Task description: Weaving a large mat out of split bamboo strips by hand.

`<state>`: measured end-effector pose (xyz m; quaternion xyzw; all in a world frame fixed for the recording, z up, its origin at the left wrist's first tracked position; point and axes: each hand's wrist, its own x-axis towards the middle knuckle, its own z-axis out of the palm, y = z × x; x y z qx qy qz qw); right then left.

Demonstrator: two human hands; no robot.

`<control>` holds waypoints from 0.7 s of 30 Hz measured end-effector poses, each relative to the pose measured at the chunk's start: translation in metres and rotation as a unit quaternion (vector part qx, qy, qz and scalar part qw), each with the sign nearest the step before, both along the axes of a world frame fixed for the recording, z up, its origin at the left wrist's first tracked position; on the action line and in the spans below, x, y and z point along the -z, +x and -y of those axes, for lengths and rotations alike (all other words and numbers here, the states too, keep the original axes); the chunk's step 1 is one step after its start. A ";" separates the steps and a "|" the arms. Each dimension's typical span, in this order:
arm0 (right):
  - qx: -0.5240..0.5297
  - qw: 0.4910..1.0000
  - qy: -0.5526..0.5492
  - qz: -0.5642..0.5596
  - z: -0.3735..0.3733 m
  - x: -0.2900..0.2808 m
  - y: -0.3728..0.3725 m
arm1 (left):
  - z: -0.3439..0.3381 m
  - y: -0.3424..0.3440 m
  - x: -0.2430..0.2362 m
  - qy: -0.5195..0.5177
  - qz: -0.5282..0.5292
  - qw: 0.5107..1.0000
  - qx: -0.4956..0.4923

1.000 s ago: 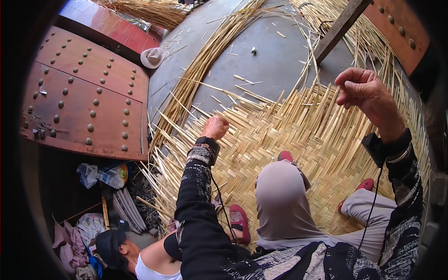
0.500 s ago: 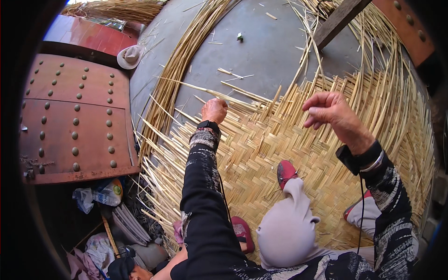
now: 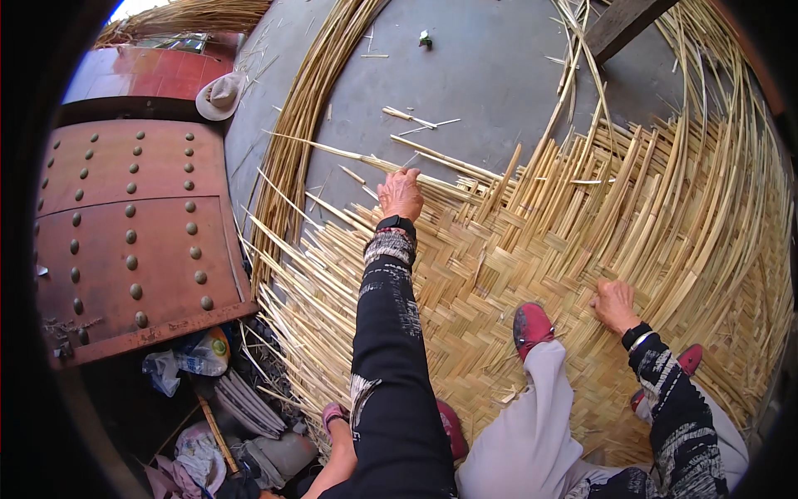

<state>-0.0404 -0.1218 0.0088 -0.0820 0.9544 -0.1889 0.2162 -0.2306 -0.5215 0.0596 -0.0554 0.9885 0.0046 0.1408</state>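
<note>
A large mat of split reed strips [image 3: 474, 291], woven in a zigzag pattern, lies under my feet, with loose strip ends sticking out along its far and left edges. At the far left edge my left hand [image 3: 401, 195] is closed over a pale reed strip [image 3: 332, 149], its fingertips partly hidden behind the knuckles. My right hand [image 3: 615, 306] rests low on the woven part near the long unwoven strips [image 3: 657, 224] on the right. Its fingers are curled under, and what they hold, if anything, is hidden.
A bundle of long reeds [image 3: 303, 116] curves across the grey floor on the left. Beside it stand a red studded door panel [image 3: 158, 233] and a pale hat [image 3: 221, 96]. A wooden post [image 3: 623, 29] rises at the far right. Another person's leg [image 3: 339, 445] shows at lower left.
My right hand has come down from above the mat, where its fingers were apart, onto the weave with fingers curled. My left hand has shifted slightly right along the edge. The view has moved a little.
</note>
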 end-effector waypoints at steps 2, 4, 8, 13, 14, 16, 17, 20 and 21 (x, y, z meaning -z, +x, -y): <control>0.018 1.000 -0.013 -0.017 -0.002 0.004 0.000 | -0.007 -0.004 0.008 -0.035 -0.030 0.998 0.043; 0.023 1.000 -0.017 -0.008 0.001 0.003 0.000 | -0.005 -0.006 0.013 -0.054 0.015 0.997 0.051; 0.024 1.000 -0.004 0.014 0.003 0.003 0.000 | -0.006 -0.016 0.019 -0.113 0.039 0.989 0.083; 0.036 0.999 -0.009 0.012 0.000 0.008 -0.001 | -0.002 -0.028 0.015 -0.119 0.013 0.986 0.114; 0.039 0.999 -0.010 0.012 -0.003 0.009 -0.001 | -0.003 -0.031 0.013 -0.139 0.033 0.981 0.128; 0.045 0.999 -0.004 0.007 -0.005 0.011 0.000 | -0.002 -0.034 0.010 -0.137 0.003 0.980 0.146; 0.049 0.999 0.003 0.000 -0.007 0.012 0.000 | -0.003 -0.037 0.009 -0.133 0.008 0.979 0.154; 0.056 0.998 -0.022 0.003 -0.009 0.014 -0.002 | -0.003 -0.033 0.008 -0.138 -0.005 0.977 0.160; 0.049 0.999 -0.023 0.002 -0.007 0.014 -0.003 | 0.000 -0.031 0.009 -0.150 -0.021 0.976 0.154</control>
